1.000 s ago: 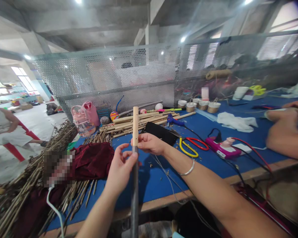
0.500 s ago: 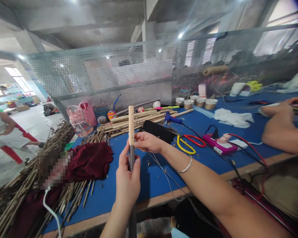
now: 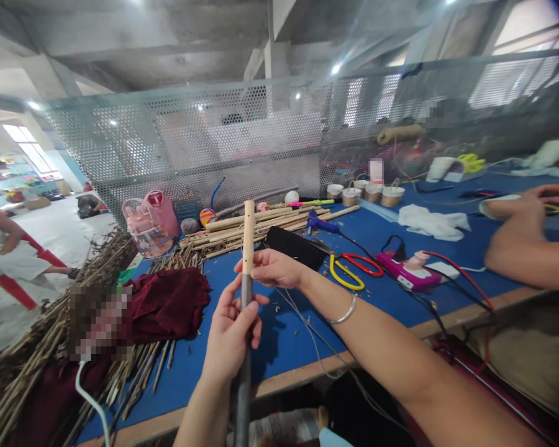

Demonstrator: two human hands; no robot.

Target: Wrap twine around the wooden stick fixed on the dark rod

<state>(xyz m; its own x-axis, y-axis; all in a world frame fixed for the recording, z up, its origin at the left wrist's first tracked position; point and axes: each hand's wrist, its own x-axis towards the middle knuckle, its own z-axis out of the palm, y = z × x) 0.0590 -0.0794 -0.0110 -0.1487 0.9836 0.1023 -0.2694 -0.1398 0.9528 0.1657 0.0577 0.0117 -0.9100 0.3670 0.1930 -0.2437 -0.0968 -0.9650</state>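
An upright stick (image 3: 248, 248) stands in front of me, its top part pale wood with small holes, its lower part covered in grey. My left hand (image 3: 233, 323) is wrapped round the grey part. Just above it, the fingertips of my right hand (image 3: 277, 268) pinch at the joint between wood and grey; whether a thin strand is between them is too small to tell. A thin loose cord (image 3: 314, 338) hangs from near my right hand over the table's front edge.
The blue table (image 3: 186, 379) bears a dark red cloth (image 3: 168, 304), dry twigs (image 3: 140, 372), wooden sticks (image 3: 261, 223), scissors (image 3: 347, 273), a blue glue gun (image 3: 323, 223), a purple power strip (image 3: 409, 273) and white gloves (image 3: 433, 220). Another person's arms (image 3: 522, 242) rest at the right.
My left hand has loosened and shifted its fingers round the grey part, slightly lower. The stick leans a little differently. My right hand stays at the joint.
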